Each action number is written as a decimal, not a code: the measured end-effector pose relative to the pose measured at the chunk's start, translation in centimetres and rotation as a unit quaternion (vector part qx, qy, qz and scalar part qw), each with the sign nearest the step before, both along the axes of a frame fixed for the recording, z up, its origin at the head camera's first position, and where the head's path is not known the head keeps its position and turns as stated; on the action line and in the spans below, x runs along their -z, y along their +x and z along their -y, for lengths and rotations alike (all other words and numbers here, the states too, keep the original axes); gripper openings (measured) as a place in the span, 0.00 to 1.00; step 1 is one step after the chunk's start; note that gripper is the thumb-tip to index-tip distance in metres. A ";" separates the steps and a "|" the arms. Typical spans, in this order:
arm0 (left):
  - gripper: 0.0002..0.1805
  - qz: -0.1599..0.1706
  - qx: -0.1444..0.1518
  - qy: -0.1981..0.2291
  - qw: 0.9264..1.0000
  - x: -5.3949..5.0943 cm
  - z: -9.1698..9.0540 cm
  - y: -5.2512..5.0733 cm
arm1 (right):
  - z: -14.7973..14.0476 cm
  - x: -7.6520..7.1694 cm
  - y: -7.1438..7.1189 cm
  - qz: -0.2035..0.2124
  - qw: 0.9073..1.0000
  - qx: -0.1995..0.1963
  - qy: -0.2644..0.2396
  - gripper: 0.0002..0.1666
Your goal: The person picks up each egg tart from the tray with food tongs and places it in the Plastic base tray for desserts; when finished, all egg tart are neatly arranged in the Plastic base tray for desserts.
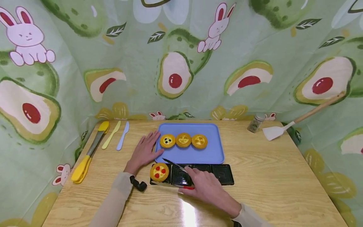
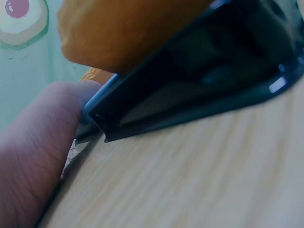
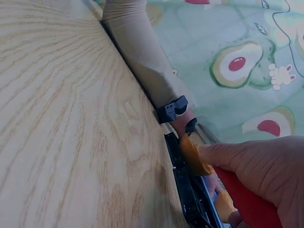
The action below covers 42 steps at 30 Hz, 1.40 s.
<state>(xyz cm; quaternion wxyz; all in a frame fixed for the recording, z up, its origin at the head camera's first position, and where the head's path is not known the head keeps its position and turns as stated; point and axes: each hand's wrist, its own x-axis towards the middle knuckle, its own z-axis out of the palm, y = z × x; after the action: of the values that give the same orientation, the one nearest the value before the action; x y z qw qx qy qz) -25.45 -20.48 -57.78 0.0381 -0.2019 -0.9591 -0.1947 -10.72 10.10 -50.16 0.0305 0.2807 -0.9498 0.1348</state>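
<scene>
My right hand [image 1: 207,186] grips a pair of tongs with a red handle [image 3: 244,197] and dark tips. The tongs' arms [image 1: 175,164] spread to either side of an egg tart with red pieces [image 1: 159,172]. That tart sits in the leftmost compartment of a black tray [image 1: 223,174]; whether the tongs touch it I cannot tell. My left hand [image 1: 146,149] rests with extended fingers at the left edge of a blue tray [image 1: 193,157]. On the blue tray lie a tart with dark dots [image 1: 167,141] and two tarts with yellow wedges [image 1: 183,140].
Yellow-and-grey tongs [image 1: 92,151], a yellow knife [image 1: 111,135] and a blue knife [image 1: 123,136] lie at the left. A shaker jar [image 1: 256,123] and a white spatula with a wooden handle [image 1: 273,132] are at the back right. A printed curtain [image 1: 141,63] surrounds the table.
</scene>
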 end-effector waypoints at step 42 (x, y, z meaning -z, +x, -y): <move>0.52 0.008 -0.002 -0.006 1.000 -0.3 -0.1 -0.1 | -9.1 -2.9 -5.3 -0.023 0.978 0.178 -0.111 0.44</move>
<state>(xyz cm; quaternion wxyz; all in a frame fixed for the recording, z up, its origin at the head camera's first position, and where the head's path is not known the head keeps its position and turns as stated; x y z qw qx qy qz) -25.55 -20.39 -57.49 0.0300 -0.1985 -0.9610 -0.1903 -16.07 19.19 -47.21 0.1071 0.1055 -0.9626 0.2255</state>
